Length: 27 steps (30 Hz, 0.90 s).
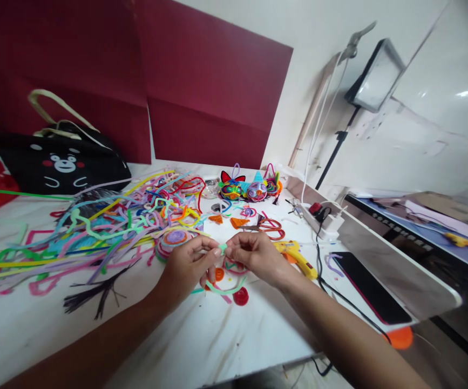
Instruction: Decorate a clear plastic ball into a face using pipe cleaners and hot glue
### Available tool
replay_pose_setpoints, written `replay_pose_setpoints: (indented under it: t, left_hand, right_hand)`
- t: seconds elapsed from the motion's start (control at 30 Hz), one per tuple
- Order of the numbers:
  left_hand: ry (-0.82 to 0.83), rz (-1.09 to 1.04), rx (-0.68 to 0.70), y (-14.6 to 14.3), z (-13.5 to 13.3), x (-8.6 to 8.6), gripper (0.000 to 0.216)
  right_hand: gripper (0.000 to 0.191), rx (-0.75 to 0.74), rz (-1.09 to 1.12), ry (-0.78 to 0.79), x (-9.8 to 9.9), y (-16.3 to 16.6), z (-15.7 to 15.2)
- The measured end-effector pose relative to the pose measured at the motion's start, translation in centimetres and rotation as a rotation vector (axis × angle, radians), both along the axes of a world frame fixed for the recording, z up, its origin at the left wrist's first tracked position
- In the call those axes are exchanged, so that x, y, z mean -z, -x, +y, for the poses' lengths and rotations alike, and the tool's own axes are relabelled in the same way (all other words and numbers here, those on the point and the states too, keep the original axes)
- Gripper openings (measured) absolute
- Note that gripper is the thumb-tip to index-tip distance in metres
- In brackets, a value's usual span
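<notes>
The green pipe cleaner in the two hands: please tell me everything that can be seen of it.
The green pipe cleaner is a thin, fuzzy, pale mint strand that looks soft and bendable. A short piece shows between the fingertips of the left hand and the right hand, which both pinch it above the white table. The rest droops below the hands in a loose curve, beside a red coil. Whether the curve touches the table cannot be told.

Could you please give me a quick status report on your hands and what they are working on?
Left hand and right hand both pinch light green pipe cleaner. Yellow glue gun close beside right hand, not touching.
</notes>
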<state>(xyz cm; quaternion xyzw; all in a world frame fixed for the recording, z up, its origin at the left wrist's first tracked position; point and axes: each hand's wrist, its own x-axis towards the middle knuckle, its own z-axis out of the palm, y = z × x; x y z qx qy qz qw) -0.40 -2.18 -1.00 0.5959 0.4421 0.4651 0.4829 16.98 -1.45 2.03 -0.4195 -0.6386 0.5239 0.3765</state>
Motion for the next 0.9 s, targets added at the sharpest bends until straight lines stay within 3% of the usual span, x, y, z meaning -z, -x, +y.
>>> replay_pose_setpoints:
  t: [0.37,0.77,0.9]
  left_hand:
    - [0.026,0.0,-0.006,-0.2,-0.5,0.2,0.019]
    - [0.053,0.031,-0.046,0.0,-0.4,0.2,0.016]
    - [0.044,0.038,-0.037,0.0,-0.4,0.2,0.016]
  right_hand:
    - [0.013,0.013,0.061,0.059,0.6,-0.1,-0.6]
    - [0.011,0.069,0.106,0.007,2.3,0.3,-0.1]
    - [0.009,0.058,0.059,-0.098,2.7,0.1,0.0]
